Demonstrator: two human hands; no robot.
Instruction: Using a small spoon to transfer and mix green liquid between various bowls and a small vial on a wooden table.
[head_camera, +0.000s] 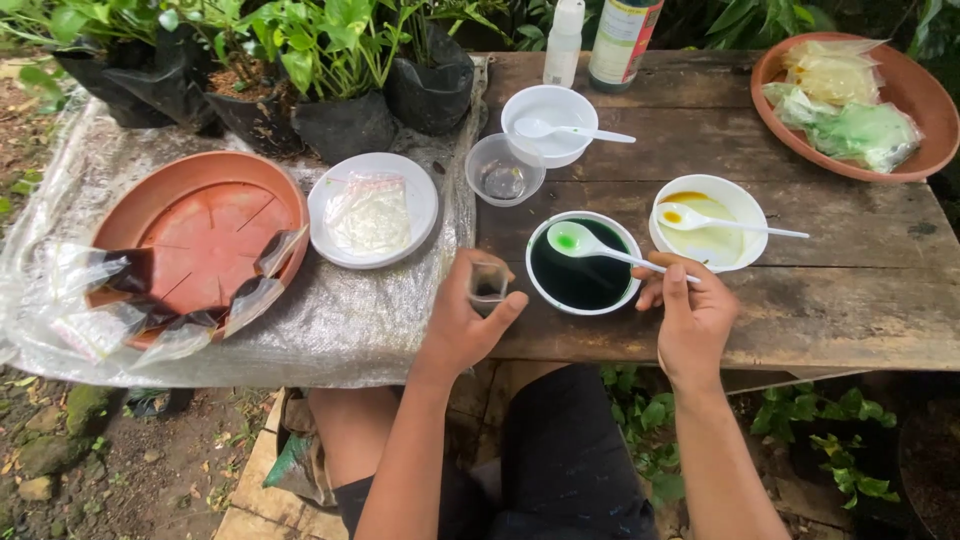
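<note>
My left hand (462, 318) holds a small clear plastic bag (487, 283) open between thumb and fingers, just left of a white bowl of dark green liquid (584, 268). With my right hand (692, 312) I grip the handle of a white plastic spoon (580, 241); its scoop carries a little green liquid above that bowl. To the right stands a white bowl of yellowish liquid (708, 222) with another white spoon (740, 225) resting in it.
An empty clear cup (503, 170) and a white bowl with a spoon (548, 124) sit behind. A white plate (372, 209) holds clear bags. Two terracotta saucers (195, 230) (925, 100) hold filled bags. Bottles (621, 40) and potted plants (345, 70) line the back.
</note>
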